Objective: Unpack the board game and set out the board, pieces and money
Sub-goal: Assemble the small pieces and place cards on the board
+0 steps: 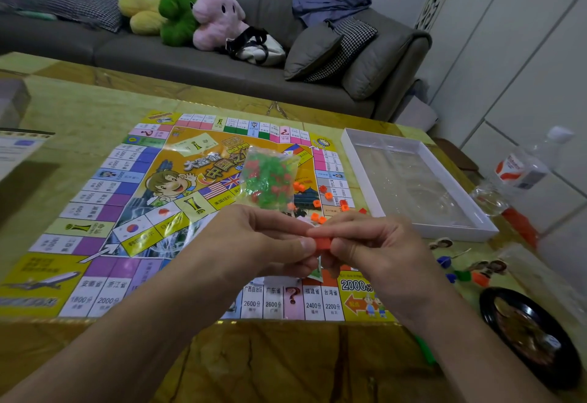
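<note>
While both hands (320, 244) pinch an orange piece (323, 243), bag (270, 177) holds green pieces, box tray (422, 228) alongside.

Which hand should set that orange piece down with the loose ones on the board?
Right, probably. The right hand pinches the orange piece with the left hand, and the loose orange pieces lie on its side.

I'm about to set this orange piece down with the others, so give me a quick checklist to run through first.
1. Small orange plastic piece pinched by left hand and right hand: ok.
2. Colourful paper game board lies unfolded on the table: ok.
3. Loose orange pieces gathered on the board: ok.
4. Clear bag of green and red pieces emptied: not ok.
5. Money set out: cannot tell.
</note>
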A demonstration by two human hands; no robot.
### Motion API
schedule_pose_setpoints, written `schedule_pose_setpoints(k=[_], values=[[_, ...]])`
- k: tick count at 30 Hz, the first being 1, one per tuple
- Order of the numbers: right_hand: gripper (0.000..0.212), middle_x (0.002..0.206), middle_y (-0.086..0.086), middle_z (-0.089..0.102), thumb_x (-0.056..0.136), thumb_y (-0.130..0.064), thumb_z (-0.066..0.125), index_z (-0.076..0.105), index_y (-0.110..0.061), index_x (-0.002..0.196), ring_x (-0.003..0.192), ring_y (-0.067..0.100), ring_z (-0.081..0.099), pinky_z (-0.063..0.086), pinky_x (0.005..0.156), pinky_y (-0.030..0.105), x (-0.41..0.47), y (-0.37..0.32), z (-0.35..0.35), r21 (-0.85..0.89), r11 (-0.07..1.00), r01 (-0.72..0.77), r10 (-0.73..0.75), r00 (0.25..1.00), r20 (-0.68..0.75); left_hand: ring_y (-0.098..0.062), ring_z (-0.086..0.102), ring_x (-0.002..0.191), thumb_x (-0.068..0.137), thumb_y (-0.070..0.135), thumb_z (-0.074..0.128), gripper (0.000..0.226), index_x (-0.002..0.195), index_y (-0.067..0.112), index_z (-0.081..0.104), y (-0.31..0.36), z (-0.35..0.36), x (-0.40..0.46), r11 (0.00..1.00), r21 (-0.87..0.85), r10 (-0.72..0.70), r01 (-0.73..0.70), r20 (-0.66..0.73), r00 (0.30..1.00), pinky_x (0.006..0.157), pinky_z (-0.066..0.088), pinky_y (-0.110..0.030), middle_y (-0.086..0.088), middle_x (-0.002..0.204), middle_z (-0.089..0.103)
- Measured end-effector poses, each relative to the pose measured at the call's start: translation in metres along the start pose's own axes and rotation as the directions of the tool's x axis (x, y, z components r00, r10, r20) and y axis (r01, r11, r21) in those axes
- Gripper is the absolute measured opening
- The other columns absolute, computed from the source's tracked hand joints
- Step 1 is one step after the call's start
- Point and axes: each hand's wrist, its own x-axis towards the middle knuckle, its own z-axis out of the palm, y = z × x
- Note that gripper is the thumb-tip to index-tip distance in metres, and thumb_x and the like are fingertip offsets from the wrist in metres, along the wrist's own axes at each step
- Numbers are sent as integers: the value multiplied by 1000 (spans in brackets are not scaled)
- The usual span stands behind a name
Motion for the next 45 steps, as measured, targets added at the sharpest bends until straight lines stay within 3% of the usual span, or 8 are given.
schedule_pose_setpoints(k=[5, 12, 16, 23, 29, 35, 45], values=[[24, 95, 13, 76, 87, 5, 71, 85, -7, 101, 79, 29, 73, 62, 68, 34, 2, -3, 2, 15, 999, -39, 38, 998, 54, -29, 77, 77, 69, 4, 78, 21, 90, 1, 82, -2, -2, 0, 999, -18, -27, 28, 21, 999, 68, 62, -29, -27, 88, 77], [29, 87, 10, 80, 70, -14, 81, 76, -7, 97, 76, 24, 78, 62, 60, 31, -2, -7, 7, 24, 999, 24, -21, 995, -95, -25, 76, 77, 73, 12, 77, 23, 93, 2, 82, 2, 2, 4, 997, -83, 3, -1, 24, 1000, 69, 62, -25, -24, 91, 77], [23, 92, 9, 80, 67, -10, 84, 73, -6, 87, 80, 27, 79, 64, 67, 32, -3, -6, 4, 20, 999, 33, -29, 987, -156, -27, 77, 84, 70, 9, 77, 27, 94, -4, 80, -1, -3, 6, 984, -179, 6, -18, -67, 998, 72, 63, -26, -26, 98, 77], [28, 94, 6, 82, 82, 11, 78, 79, -10, 100, 92, 23, 80, 65, 80, 32, -3, -6, 6, 1, 1000, 7, -7, 988, -156, -34, 78, 95, 70, 0, 76, 36, 105, -11, 73, -2, -1, 5, 959, -283, -13, -12, -85, 996, 78, 63, -28, -25, 105, 77], [24, 91, 5, 81, 84, 8, 78, 79, -13, 96, 88, 25, 79, 65, 75, 32, -4, -6, 8, -37, 997, 74, -81, 968, -239, -35, 78, 94, 71, -3, 76, 31, 102, -7, 75, -2, 3, 3, 965, -262, 1, -16, -57, 998, 77, 64, -30, -24, 102, 77], [23, 93, 2, 81, 79, 3, 83, 79, -13, 94, 96, 21, 78, 64, 83, 31, -5, -7, 7, -58, 994, 94, -106, 962, -250, -33, 78, 92, 77, -4, 73, 21, 97, -5, 78, -3, 8, 0, 973, -229, -3, -4, -30, 1000, 78, 64, -29, -25, 101, 77], [24, 83, -1, 80, 72, 4, 88, 80, -16, 81, 86, 16, 78, 64, 75, 26, -6, -13, 10, -133, 989, 69, -103, 960, -262, -27, 80, 81, 82, -5, 77, 18, 96, 5, 81, -11, 22, -7, 990, -7, 137, -141, -210, 968, 76, 65, -32, -13, 85, 80]])
